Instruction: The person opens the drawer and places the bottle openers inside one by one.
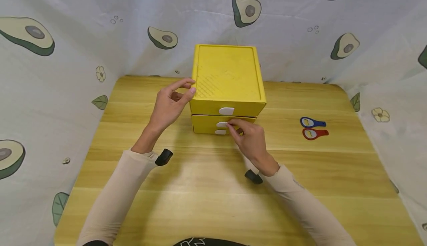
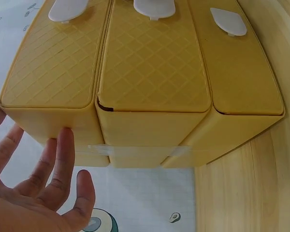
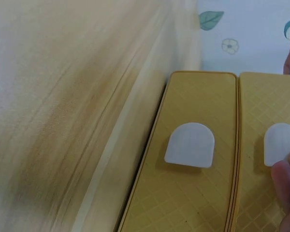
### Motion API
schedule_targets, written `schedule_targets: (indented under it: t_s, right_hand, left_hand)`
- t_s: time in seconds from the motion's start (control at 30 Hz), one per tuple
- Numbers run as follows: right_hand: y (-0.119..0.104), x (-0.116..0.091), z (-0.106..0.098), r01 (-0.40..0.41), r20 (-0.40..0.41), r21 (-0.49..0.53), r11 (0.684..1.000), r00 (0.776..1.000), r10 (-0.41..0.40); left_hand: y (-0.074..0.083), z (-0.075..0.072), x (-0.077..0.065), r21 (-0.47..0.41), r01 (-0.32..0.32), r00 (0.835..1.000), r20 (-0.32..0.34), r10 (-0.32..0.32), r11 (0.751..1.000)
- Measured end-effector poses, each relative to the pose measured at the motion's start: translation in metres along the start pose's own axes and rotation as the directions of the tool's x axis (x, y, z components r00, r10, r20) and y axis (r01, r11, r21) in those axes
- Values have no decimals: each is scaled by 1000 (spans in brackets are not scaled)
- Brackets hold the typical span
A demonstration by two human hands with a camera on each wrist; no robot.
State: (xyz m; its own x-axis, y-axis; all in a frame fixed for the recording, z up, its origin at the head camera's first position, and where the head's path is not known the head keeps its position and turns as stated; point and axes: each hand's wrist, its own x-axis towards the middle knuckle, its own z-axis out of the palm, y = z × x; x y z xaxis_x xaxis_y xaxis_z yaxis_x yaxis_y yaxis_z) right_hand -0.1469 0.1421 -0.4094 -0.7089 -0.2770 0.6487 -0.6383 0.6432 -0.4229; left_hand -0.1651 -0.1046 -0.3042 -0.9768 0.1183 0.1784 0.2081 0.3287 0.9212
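Observation:
A yellow three-drawer box [image 1: 228, 72] stands on the wooden table, each drawer front bearing a white pull tab. My right hand [image 1: 251, 140] pinches the middle drawer's pull tab [image 1: 222, 124] between thumb and fingertips; the right wrist view shows those fingers at that tab [image 3: 279, 137] too. The middle drawer front [image 2: 152, 58] sits slightly proud, with a dark gap at its corner. At the box's upper left edge, my left hand [image 1: 166, 107] touches with fairly straight fingers [image 2: 64, 159] along the side wall. The top pull tab [image 1: 227, 111] and bottom pull tab [image 1: 220, 132] are untouched.
To the right on the table [image 1: 207, 201] lie a blue magnifier-shaped piece [image 1: 313, 122] and a red one [image 1: 315, 133], close together. A curtain [image 1: 207, 16] printed with avocados hangs behind the box and along both sides.

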Motion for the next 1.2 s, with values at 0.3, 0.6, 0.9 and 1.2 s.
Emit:
schedule_targets:
  t_s: [0.3,0.6,0.9,1.2]
  right_hand:
    - [3,3,3,-9,-4,-21,1000,1000,8]
    - [3,3,3,-33,8,6,999,999,33]
    - [10,-15,4,-113,126,41,993,986,107]
    - [16,-18,16,-102,259,-44,994,960,110]
  left_hand:
    - [0,-1,1,-25,8,1000,3,-8,1000]
    - [1,-1,-1,-37,12,1000,-4,-12,999]
    - [0,-1,0,-40,2,1000,-9,-3,999]
    - [-3,-1,1,-66,-16,1000,-9,15,998]
